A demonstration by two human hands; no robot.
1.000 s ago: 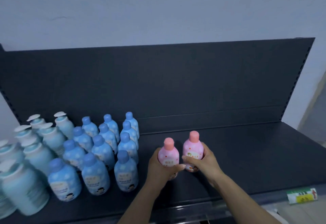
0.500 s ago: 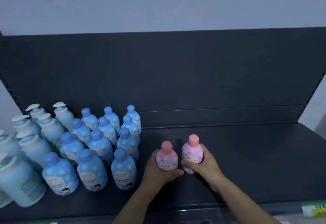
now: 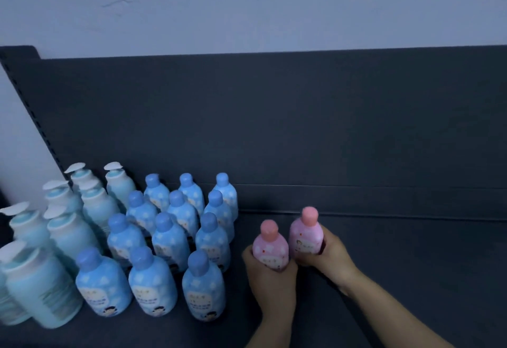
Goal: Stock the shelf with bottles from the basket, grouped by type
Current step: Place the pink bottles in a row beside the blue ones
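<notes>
Both bare: left hand (image 3: 271, 279), right hand (image 3: 330, 254). The left forearm (image 3: 270, 332) and right forearm (image 3: 392, 313) are bare too, down to the bottom edge. Slender wrists. Nails too blurred to tell.

Two pink bottles (image 3: 270, 250) with salmon caps are held upright, side by side, low over the dark shelf (image 3: 411, 265). To their left, blue bottles (image 3: 170, 240) are stood in four rows of three. Teal bottles (image 3: 68, 233) with raised flip caps are grouped furthest left.
</notes>
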